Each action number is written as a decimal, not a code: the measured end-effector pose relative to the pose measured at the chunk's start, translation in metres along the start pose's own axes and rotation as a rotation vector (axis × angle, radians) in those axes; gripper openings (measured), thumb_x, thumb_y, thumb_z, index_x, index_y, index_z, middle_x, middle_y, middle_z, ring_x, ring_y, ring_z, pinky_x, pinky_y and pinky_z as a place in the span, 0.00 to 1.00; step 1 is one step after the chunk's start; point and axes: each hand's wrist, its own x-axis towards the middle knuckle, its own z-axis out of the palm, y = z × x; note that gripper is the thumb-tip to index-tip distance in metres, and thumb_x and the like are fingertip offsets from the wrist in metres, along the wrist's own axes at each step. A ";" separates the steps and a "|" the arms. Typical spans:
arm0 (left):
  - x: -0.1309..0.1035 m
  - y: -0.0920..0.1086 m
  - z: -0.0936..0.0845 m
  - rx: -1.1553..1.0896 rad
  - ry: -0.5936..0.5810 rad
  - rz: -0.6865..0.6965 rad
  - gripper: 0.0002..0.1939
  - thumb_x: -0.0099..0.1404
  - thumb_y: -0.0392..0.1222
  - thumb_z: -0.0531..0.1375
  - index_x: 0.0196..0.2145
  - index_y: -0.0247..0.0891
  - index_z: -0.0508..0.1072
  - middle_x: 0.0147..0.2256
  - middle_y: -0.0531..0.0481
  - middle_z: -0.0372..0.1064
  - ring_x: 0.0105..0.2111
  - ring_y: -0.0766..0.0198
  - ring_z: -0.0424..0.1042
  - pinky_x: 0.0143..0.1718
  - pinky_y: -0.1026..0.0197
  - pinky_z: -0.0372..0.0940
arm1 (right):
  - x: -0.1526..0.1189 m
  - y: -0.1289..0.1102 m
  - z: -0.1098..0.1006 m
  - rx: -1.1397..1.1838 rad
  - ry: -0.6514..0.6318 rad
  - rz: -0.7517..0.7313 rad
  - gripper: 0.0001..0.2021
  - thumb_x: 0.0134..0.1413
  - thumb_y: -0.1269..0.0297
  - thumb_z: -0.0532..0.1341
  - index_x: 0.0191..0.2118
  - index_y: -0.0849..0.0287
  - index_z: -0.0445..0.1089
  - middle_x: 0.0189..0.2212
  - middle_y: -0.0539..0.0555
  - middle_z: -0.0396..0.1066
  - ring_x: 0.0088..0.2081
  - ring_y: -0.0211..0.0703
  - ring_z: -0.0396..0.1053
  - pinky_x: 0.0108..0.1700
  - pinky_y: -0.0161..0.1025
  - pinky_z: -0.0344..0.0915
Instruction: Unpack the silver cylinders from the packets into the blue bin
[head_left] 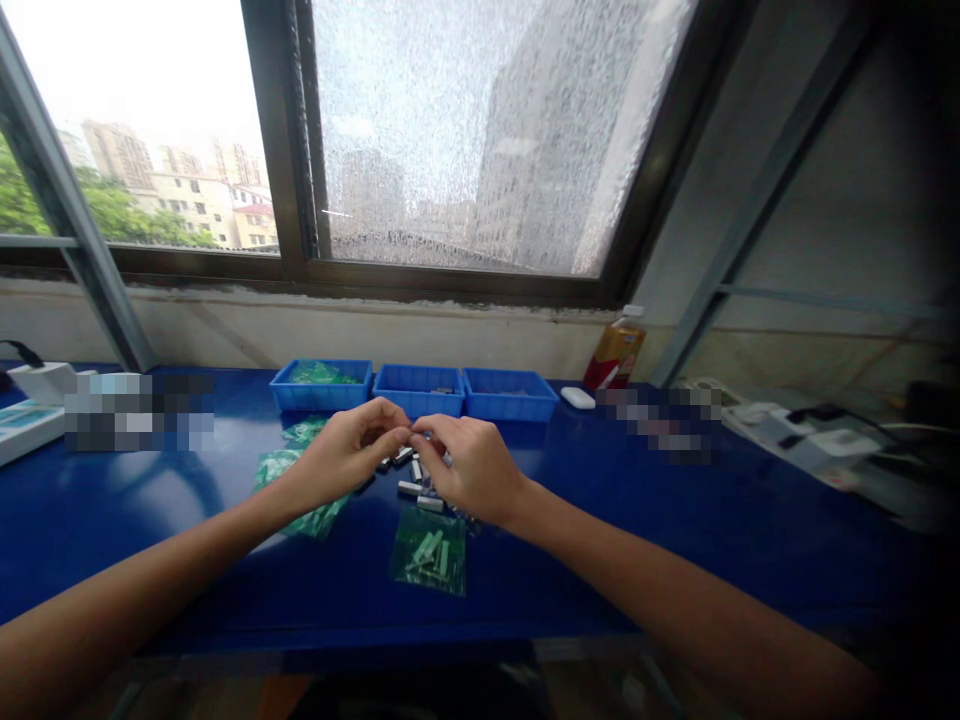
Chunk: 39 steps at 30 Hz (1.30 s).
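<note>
left hand [356,448] and right hand [478,468] pinched narrow, tips meeting, can't tell on what; small pale blocks [409,488] lie loose near them on the blue table [570,560], probably light, stiff, slightly slick, so grip by the long sides

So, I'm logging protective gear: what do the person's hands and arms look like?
The left hand and right hand are ungloved. The left forearm and right forearm are bare, with no sleeve, watch, bracelet or marking visible. Rings cannot be ruled out.
</note>
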 end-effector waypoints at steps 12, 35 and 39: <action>0.004 -0.004 -0.008 0.126 0.094 -0.092 0.14 0.62 0.46 0.54 0.37 0.33 0.70 0.32 0.46 0.71 0.30 0.64 0.69 0.32 0.62 0.63 | 0.001 0.002 -0.005 0.045 0.008 0.070 0.05 0.50 0.71 0.53 0.33 0.60 0.65 0.20 0.47 0.66 0.22 0.33 0.64 0.28 0.31 0.54; -0.002 0.011 0.003 0.223 0.000 0.005 0.12 0.63 0.45 0.52 0.35 0.34 0.69 0.28 0.50 0.70 0.28 0.67 0.67 0.29 0.65 0.60 | 0.003 0.005 0.001 0.120 -0.164 0.212 0.23 0.64 0.59 0.38 0.27 0.61 0.63 0.19 0.51 0.66 0.21 0.34 0.62 0.25 0.33 0.51; -0.001 0.009 -0.001 0.289 0.046 -0.034 0.14 0.65 0.46 0.49 0.34 0.34 0.69 0.27 0.51 0.69 0.26 0.67 0.66 0.27 0.66 0.58 | 0.006 0.013 -0.004 0.115 -0.079 0.235 0.22 0.63 0.61 0.39 0.28 0.61 0.65 0.20 0.51 0.66 0.22 0.34 0.63 0.27 0.33 0.53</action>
